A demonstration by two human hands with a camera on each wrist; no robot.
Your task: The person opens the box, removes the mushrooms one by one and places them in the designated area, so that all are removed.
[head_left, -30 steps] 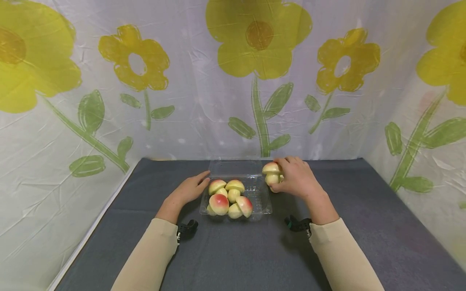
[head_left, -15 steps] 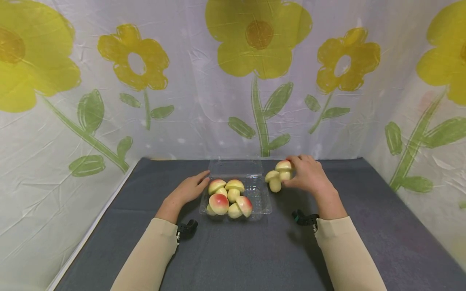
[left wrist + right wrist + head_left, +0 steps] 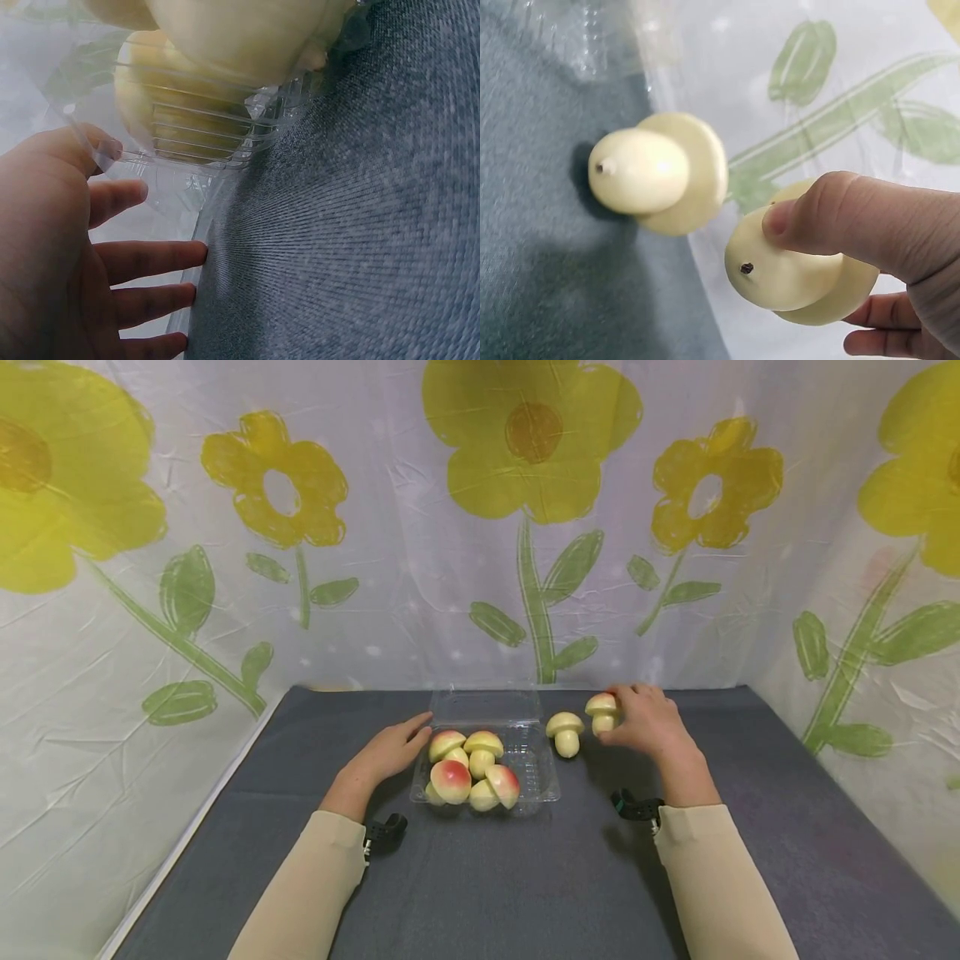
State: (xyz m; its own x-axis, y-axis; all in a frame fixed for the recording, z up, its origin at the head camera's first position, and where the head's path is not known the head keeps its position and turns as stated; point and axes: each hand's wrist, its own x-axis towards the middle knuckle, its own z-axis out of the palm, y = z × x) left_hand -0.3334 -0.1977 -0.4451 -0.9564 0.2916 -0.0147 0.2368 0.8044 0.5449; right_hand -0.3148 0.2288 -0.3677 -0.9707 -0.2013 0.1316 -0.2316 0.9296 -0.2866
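Observation:
In the head view a clear plastic box (image 3: 534,777) holds several toy mushrooms (image 3: 452,781), cream with red-tinged caps, on its left side. My left hand (image 3: 381,758) is at the box's left side with fingers extended; in the left wrist view its thumb touches the clear rim (image 3: 112,154). My right hand (image 3: 651,722) pinches another mushroom (image 3: 602,714) to the right of the box. In the right wrist view, the thumb presses that mushroom's pale stem (image 3: 780,262). A further mushroom (image 3: 566,735) lies between box and right hand, apart from both.
Behind the box its transparent lid (image 3: 486,704) stands folded open. A dark grey cloth (image 3: 480,885) covers the table. White curtains (image 3: 390,568) printed with yellow flowers close off the back and sides.
My right hand has moved right, carrying its mushroom away from the box. The mushroom beside the box, partly covered before, now shows whole. The left hand has stayed where it was.

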